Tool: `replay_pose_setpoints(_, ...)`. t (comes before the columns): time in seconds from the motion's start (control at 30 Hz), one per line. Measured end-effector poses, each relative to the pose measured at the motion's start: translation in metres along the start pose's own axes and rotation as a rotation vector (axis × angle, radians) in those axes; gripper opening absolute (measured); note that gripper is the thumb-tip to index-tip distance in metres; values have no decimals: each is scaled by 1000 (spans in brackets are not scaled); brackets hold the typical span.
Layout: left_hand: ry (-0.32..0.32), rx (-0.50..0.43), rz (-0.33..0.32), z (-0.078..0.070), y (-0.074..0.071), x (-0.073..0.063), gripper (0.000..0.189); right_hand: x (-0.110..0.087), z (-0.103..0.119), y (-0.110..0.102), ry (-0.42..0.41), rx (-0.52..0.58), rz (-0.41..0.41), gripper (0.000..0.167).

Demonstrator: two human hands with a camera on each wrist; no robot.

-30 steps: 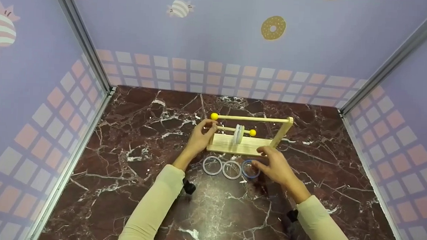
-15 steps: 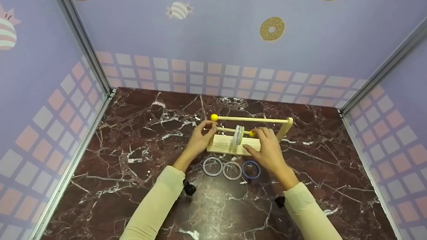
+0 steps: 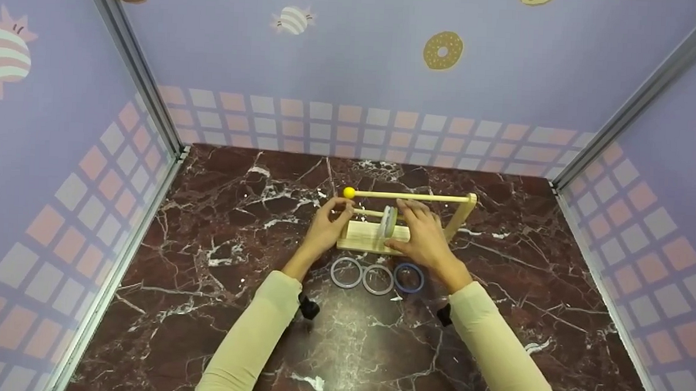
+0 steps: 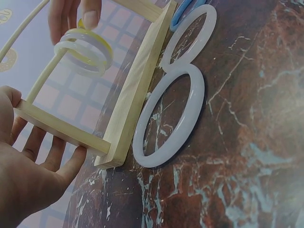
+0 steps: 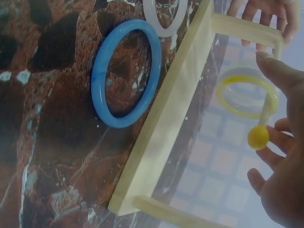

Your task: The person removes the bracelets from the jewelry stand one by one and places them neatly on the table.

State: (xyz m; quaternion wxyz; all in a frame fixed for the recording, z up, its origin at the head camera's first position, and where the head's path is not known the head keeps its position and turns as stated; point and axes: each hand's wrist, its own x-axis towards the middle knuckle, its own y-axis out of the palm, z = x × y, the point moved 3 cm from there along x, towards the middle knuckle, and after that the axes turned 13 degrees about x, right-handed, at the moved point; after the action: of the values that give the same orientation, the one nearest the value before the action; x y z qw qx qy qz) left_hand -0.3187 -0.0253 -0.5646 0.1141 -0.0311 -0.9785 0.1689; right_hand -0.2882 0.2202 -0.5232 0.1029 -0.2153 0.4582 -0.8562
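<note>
A wooden rack (image 3: 367,237) has two rods with yellow ball ends. My left hand (image 3: 325,227) grips its left upright (image 4: 61,126), with the thumb on one side and the fingers on the other. White bangles (image 4: 85,54) and a yellow bangle (image 5: 221,97) hang together on the lower rod (image 3: 368,212). My right hand (image 3: 425,240) is at their right side, thumb and fingers spread apart around the rod's yellow ball end (image 5: 258,137). Whether its fingertips touch the bangles is unclear. In the head view that hand hides the lower ball.
In front of the rack lie a pale bangle (image 3: 346,272), another pale bangle (image 3: 378,279) and a blue bangle (image 3: 409,278) in a row on the dark marbled table (image 3: 230,331). The upper rod (image 3: 409,196) runs above the lower one. Patterned walls (image 3: 354,60) enclose the table.
My right hand has moved from above the blue bangle, up and to the left, past the lower rod's ball to the hanging bangles. My left hand stays on the upright.
</note>
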Motion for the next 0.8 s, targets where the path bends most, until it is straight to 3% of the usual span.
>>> replay_pose_setpoints(0.27,4,10,20,1,-1,0,31,5,-2,6,12,22,6,90)
replay_pose_setpoints(0.53,18,23,6,1,-2,1,25,5,-5,8,30,55,3,91)
replay_pose_setpoints(0.8,3,18,10,2,-1,1,32,6,-7,11,7,99,-17,88)
